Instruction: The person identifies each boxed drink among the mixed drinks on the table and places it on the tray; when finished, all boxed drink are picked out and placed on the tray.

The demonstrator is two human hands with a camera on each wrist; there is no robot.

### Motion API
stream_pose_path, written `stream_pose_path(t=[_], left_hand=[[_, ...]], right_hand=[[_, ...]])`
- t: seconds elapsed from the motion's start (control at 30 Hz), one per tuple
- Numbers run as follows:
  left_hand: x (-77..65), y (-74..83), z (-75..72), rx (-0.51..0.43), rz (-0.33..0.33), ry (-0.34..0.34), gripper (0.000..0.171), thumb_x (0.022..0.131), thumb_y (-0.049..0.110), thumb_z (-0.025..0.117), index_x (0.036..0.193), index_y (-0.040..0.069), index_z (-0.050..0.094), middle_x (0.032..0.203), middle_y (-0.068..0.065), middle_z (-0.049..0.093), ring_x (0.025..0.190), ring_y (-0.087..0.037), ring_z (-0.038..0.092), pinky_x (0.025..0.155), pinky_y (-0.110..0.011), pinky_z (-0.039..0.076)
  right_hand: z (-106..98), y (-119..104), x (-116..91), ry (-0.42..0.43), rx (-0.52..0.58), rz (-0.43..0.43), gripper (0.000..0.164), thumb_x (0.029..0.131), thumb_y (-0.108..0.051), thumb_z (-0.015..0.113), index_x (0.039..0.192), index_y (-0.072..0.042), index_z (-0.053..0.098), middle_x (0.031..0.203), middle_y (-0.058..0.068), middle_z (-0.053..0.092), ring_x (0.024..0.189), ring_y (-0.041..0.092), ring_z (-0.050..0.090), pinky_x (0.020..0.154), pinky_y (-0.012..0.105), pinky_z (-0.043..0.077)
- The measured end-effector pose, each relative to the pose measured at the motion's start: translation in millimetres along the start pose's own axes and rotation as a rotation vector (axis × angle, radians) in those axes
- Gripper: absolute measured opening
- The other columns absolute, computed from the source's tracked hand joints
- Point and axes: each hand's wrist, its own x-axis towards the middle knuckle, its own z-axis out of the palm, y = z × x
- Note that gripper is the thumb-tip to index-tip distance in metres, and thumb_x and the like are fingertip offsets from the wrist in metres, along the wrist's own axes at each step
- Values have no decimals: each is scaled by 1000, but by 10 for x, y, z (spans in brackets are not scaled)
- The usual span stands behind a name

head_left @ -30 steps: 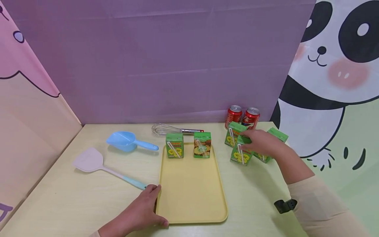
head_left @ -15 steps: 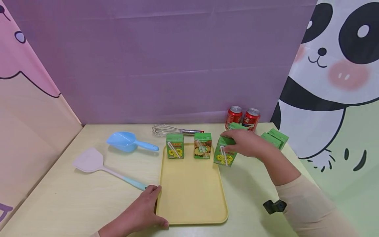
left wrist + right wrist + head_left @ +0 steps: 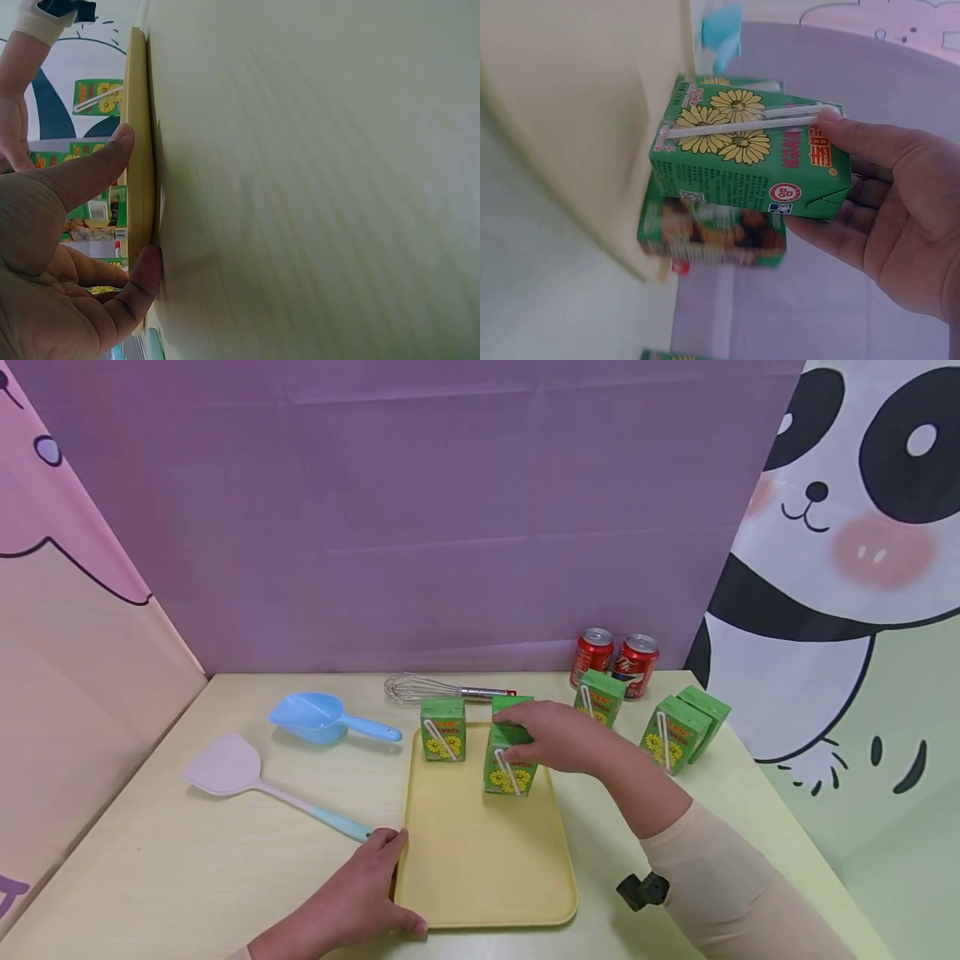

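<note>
My right hand (image 3: 558, 737) grips a green juice box (image 3: 510, 771) by its upper part, thumb on the straw side. In the right wrist view the held box (image 3: 742, 150) has yellow flowers and a white straw on its face. It is over the far half of the yellow tray (image 3: 487, 860), in front of another juice box (image 3: 712, 232) with a brown picture. Juice box (image 3: 443, 731) stands at the tray's far left corner. My left hand (image 3: 356, 893) holds the tray's near left corner, its thumb (image 3: 112, 154) and fingertips against the rim.
Right of the tray stand more juice boxes (image 3: 600, 695), (image 3: 675, 735) and two red cans (image 3: 635, 665). Behind the tray lies a whisk (image 3: 442, 688). On the left lie a blue scoop (image 3: 311, 718) and a pale spatula (image 3: 228, 766). A purple backdrop (image 3: 480, 527) closes the rear.
My right hand has carried the juice box leftward from the group on the right to over the tray. My left hand and the tray have stayed in place.
</note>
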Motion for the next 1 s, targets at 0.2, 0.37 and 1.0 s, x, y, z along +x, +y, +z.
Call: stream_pose_path(t=[0.2, 0.37, 1.0], left_hand=[[2, 2, 2, 8, 10, 10, 120, 58, 51, 91, 146, -9, 35, 142, -20, 42, 127, -33, 47, 102, -50, 43], [-3, 9, 7, 14, 11, 14, 120, 58, 52, 91, 146, -9, 36, 141, -20, 42, 126, -32, 47, 102, -50, 44], [22, 5, 7, 9, -3, -11, 120, 58, 53, 90, 146, -9, 36, 141, -19, 41, 124, -30, 47, 102, -50, 44]], right_hand=[[129, -204, 157, 11, -17, -79, 50, 90, -34, 71, 134, -13, 59, 129, 1, 62, 117, 17, 57, 102, 39, 46], [205, -368, 268, 2, -26, -81, 50, 91, -37, 70, 136, -16, 59, 134, 0, 61, 123, 16, 56, 104, 37, 45], [363, -623, 455, -45, -65, -89, 56, 92, -47, 65, 140, -20, 55, 144, -1, 53, 133, 19, 49, 104, 42, 45]])
